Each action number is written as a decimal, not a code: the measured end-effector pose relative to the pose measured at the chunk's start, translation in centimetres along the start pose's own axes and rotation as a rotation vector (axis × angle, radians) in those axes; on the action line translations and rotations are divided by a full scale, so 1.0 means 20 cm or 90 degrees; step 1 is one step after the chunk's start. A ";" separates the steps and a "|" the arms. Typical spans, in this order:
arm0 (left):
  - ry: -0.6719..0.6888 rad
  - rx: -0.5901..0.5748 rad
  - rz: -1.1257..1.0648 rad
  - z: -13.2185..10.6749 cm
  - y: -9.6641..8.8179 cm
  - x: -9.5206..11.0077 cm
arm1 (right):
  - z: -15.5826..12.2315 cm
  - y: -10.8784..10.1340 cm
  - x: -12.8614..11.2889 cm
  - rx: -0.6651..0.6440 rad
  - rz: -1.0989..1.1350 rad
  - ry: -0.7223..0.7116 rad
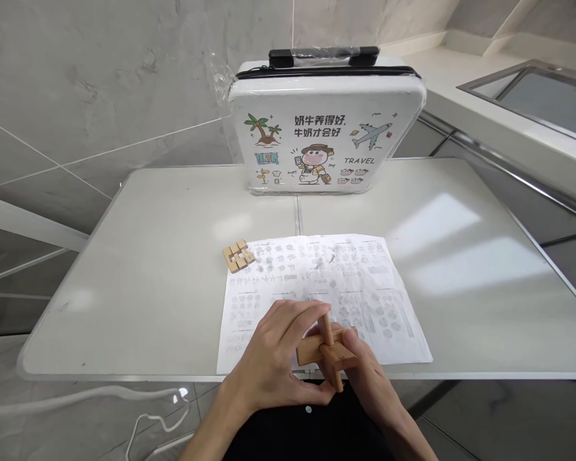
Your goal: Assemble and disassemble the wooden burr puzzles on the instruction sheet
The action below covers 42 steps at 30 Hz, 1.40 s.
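Observation:
Both hands hold one wooden interlocking puzzle (333,353) of reddish-brown crossing bars, just above the table's front edge. My left hand (281,355) grips an upright bar between its fingers at the top and its thumb at the bottom. My right hand (368,371) is closed on the puzzle's right side, with its thumb at the far bar; its other fingers are mostly hidden. Beneath them lies a white instruction sheet (273,288) printed with small diagrams. A paler flat wooden block puzzle (239,257) rests at the sheet's far left corner.
A white travel case (326,109) with cartoon prints, wrapped in clear plastic, stands upright at the back of the light table (148,269). Tiled wall rises behind it. On the floor at left runs a white cable (156,417). A ledge (489,109) lies beyond the table's right side.

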<state>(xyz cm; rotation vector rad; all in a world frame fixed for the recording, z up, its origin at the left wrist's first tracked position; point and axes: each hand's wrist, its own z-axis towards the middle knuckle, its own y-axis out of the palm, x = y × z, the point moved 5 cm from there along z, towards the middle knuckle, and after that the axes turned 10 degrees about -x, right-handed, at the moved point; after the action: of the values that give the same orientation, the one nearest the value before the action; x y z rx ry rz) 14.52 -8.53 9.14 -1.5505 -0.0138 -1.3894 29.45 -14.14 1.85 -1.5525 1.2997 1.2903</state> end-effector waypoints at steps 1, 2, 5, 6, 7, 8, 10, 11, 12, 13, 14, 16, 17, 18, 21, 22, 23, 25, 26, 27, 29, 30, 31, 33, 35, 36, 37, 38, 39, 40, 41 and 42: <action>-0.001 0.001 -0.001 0.00 0.00 0.00 | 0.00 0.00 0.01 -0.009 0.031 0.011; -0.002 0.004 -0.002 0.00 0.00 0.00 | 0.00 0.01 0.02 -0.024 0.079 0.028; -0.008 0.022 -0.009 0.00 0.00 0.01 | 0.02 0.05 0.05 -0.063 0.213 0.065; -0.010 0.030 -0.012 0.00 0.00 0.01 | 0.02 0.06 0.05 -0.063 0.249 0.078; -0.013 0.038 -0.015 0.00 0.01 0.01 | 0.02 0.07 0.05 -0.059 0.283 0.095; -0.018 0.045 -0.018 0.00 0.01 0.01 | 0.03 0.09 0.06 -0.053 0.315 0.114; -0.031 0.055 -0.024 0.01 0.01 0.00 | 0.03 0.11 0.06 -0.041 0.371 0.147; -0.041 0.060 -0.027 0.01 0.02 0.00 | 0.04 0.12 0.06 -0.042 0.390 0.158; -0.052 0.064 -0.029 0.01 0.02 -0.01 | 0.04 0.13 0.06 -0.045 0.403 0.162; -0.064 0.068 -0.030 0.01 0.02 -0.02 | 0.05 0.14 0.05 -0.048 0.411 0.163; -0.078 0.071 -0.031 0.01 0.02 -0.03 | 0.05 0.14 0.05 -0.049 0.415 0.164; -0.107 0.071 -0.033 0.01 0.03 -0.04 | 0.06 0.14 0.05 -0.044 0.420 0.163; -0.123 0.069 -0.036 0.01 0.03 -0.05 | 0.07 0.14 0.06 -0.035 0.417 0.160; -0.141 0.068 -0.042 0.01 0.03 -0.05 | 0.07 0.14 0.06 -0.028 0.413 0.157; -0.212 0.063 -0.090 0.01 0.04 -0.08 | 0.07 0.14 0.07 -0.017 0.406 0.132; -0.240 0.065 -0.118 0.01 0.04 -0.09 | 0.07 0.14 0.07 -0.022 0.409 0.114; -0.268 0.070 -0.149 0.01 0.04 -0.10 | 0.07 0.14 0.06 -0.032 0.412 0.092; -0.319 0.084 -0.216 0.00 0.05 -0.13 | 0.07 0.15 0.06 -0.052 0.400 0.047; -0.338 0.092 -0.247 0.00 0.05 -0.14 | 0.07 0.15 0.06 -0.055 0.380 0.032; -0.353 0.098 -0.275 -0.01 0.05 -0.14 | 0.07 0.15 0.06 -0.051 0.351 0.022; -0.372 0.106 -0.318 -0.01 0.05 -0.15 | 0.07 0.15 0.06 -0.028 0.281 0.012; -0.379 0.111 -0.331 -0.01 0.06 -0.16 | 0.08 0.14 0.06 -0.016 0.245 0.006; -0.384 0.116 -0.339 -0.01 0.06 -0.16 | 0.08 0.14 0.06 -0.007 0.212 -0.001; -0.391 0.132 -0.342 0.00 0.07 -0.16 | 0.09 0.14 0.05 0.001 0.158 -0.014; -0.396 0.151 -0.344 0.00 0.07 -0.17 | 0.10 0.14 0.03 0.007 0.123 -0.025; -0.398 0.160 -0.347 0.00 0.08 -0.17 | 0.10 0.14 0.03 0.007 0.113 -0.028; -0.400 0.169 -0.353 0.00 0.08 -0.17 | 0.10 0.14 0.03 0.006 0.108 -0.029; -0.403 0.174 -0.361 0.00 0.09 -0.17 | 0.10 0.14 0.03 0.007 0.105 -0.030; -0.405 0.177 -0.369 0.00 0.10 -0.17 | 0.10 0.14 0.03 0.009 0.105 -0.031; -0.408 0.179 -0.378 0.00 0.10 -0.17 | 0.10 0.14 0.02 0.013 0.103 -0.030; -0.410 0.181 -0.385 0.00 0.11 -0.17 | 0.10 0.14 0.02 0.019 0.101 -0.031; -0.410 0.186 -0.390 0.00 0.11 -0.18 | 0.10 0.14 0.02 0.024 0.099 -0.031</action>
<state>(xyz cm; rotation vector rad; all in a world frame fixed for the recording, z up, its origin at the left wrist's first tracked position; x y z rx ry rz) 14.69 -7.52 5.12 -1.7438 -1.1107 -1.1889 26.22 -12.94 1.16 -1.4090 1.4279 1.3824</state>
